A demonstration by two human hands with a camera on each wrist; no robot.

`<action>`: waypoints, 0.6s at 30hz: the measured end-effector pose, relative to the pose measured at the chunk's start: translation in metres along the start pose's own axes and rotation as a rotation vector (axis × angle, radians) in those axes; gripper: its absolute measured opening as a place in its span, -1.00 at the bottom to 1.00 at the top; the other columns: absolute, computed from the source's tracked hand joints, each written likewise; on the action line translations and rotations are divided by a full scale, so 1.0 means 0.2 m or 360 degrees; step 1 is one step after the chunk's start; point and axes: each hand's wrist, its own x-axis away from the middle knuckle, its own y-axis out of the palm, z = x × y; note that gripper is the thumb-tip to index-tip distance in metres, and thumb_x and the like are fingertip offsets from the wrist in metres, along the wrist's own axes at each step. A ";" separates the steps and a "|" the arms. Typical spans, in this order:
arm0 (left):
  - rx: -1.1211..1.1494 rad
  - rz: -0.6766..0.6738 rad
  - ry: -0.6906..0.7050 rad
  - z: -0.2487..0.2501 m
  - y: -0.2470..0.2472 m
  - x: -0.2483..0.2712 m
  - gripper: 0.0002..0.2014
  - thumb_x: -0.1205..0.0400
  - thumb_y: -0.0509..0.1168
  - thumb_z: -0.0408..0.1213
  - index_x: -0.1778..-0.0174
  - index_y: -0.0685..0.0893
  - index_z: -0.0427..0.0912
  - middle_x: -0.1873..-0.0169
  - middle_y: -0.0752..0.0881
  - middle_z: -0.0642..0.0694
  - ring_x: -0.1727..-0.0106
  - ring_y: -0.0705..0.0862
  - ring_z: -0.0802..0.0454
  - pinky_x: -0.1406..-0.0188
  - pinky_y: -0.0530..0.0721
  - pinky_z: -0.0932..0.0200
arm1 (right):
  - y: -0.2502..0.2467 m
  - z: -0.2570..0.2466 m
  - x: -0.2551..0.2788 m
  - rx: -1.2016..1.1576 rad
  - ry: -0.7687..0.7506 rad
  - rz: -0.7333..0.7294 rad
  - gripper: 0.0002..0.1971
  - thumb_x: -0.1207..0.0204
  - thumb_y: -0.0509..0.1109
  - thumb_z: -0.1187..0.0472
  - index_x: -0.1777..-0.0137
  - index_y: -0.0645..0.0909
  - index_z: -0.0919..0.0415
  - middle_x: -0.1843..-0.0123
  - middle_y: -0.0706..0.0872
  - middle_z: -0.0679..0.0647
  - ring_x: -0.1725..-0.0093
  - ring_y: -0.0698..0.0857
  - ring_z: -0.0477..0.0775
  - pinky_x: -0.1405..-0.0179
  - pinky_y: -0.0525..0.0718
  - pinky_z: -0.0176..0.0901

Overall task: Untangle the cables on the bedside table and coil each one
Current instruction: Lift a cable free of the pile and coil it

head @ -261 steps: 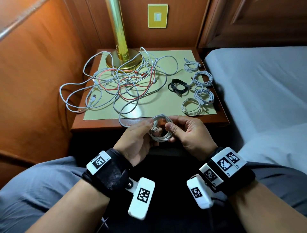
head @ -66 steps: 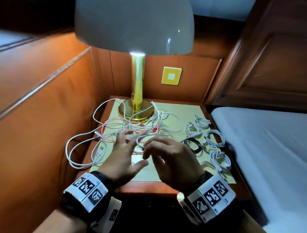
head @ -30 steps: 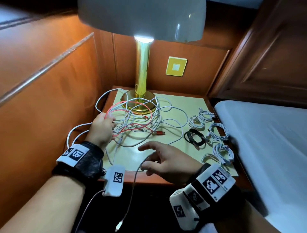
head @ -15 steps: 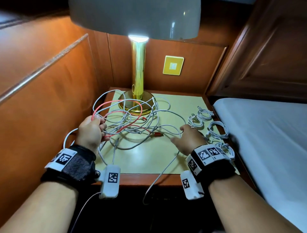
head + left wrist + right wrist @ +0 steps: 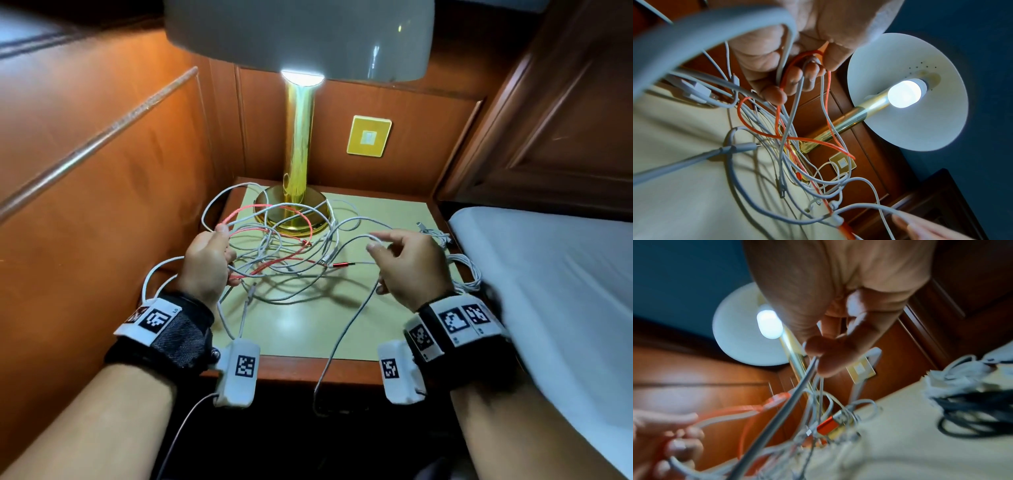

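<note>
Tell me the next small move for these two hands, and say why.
Probably draw the right hand rightward, sliding its pinched white cable out of the tangle. The left hand grips the bundle as an anchor, and that cable's free end already hangs off the table's front edge.

Warm brown wood panelling [image 5: 102,164] lines the walls of a dim corner. A lit lamp [image 5: 299,150] with a brass stem and pale shade stands at the back of a wooden bedside table [image 5: 308,371] topped with a cream mat [image 5: 308,325]. A yellow wall switch [image 5: 369,136] sits behind it. A bed [image 5: 548,274] with a grey-white sheet lies to the right.
</note>
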 end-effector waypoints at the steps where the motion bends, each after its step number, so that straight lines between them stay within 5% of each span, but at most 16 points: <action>1: 0.0006 -0.0029 0.0008 0.00 0.01 0.00 -0.67 -0.84 0.05 -0.06 0.24 0.43 -0.05 0.39 0.39 -0.03 0.45 0.34 0.09 0.48 0.42 0.16 | -0.03 -0.03 0.01 -0.0048 -0.0083 0.0070 -0.86 -0.61 0.43 0.13 -0.11 0.77 0.04 0.43 0.72 0.17 0.54 0.75 0.08 0.40 0.78 -0.06; 7: -0.0192 -0.0177 0.0051 -0.06 0.03 -0.02 -0.75 -0.72 0.07 -0.06 0.21 0.44 -0.09 0.34 0.47 -0.06 0.42 0.36 0.01 0.42 0.42 0.11 | -0.27 -0.29 0.10 -0.0162 -0.0408 0.0269 -0.86 -0.70 0.34 0.16 -0.10 0.72 0.14 0.33 0.70 0.00 0.57 0.72 -0.06 0.63 0.66 -0.21; 10: -0.0439 -0.0272 0.0068 -0.09 0.01 0.01 -0.84 -0.66 0.14 -0.14 -0.03 0.59 -0.06 0.05 0.73 -0.21 0.20 0.63 -0.12 0.17 0.65 -0.03 | -0.38 -0.40 0.11 -0.0208 -0.0479 0.0265 -0.87 -0.74 0.29 0.18 -0.11 0.66 0.15 0.23 0.69 0.04 0.56 0.72 0.00 0.61 0.71 -0.16; 12: -0.0707 -0.0367 0.0210 -0.06 0.00 0.07 -0.59 -0.57 0.20 -0.06 -0.31 0.61 -0.11 -0.16 0.76 -0.16 -0.12 0.71 -0.12 -0.21 0.64 -0.03 | -0.45 -0.46 0.10 -0.0212 -0.0479 0.0235 -0.89 -0.75 0.25 0.22 -0.10 0.61 0.16 0.20 0.68 0.04 0.57 0.69 -0.05 0.58 0.73 -0.16; 15: -0.1055 -0.0552 0.0459 -0.02 0.03 0.21 -0.43 -0.65 0.38 -0.14 -0.59 0.43 -0.12 -0.24 0.68 -0.03 -0.28 0.63 -0.02 -0.26 0.47 0.21 | -0.56 -0.57 0.09 -0.0245 -0.0485 0.0223 -0.93 -0.78 0.18 0.26 -0.13 0.49 0.16 0.20 0.72 0.10 0.57 0.67 -0.02 0.50 0.77 -0.01; 18: -0.1233 -0.0674 0.0603 -0.02 0.07 0.31 -0.29 -0.65 0.38 -0.05 -0.70 0.27 -0.07 -0.47 0.57 -0.07 -0.52 0.49 -0.11 -0.53 0.38 -0.02 | -0.68 -0.66 0.06 -0.0256 -0.0463 0.0213 -0.94 -0.80 0.13 0.24 -0.13 0.43 0.17 0.19 0.77 0.15 0.53 0.69 0.08 0.49 0.76 0.05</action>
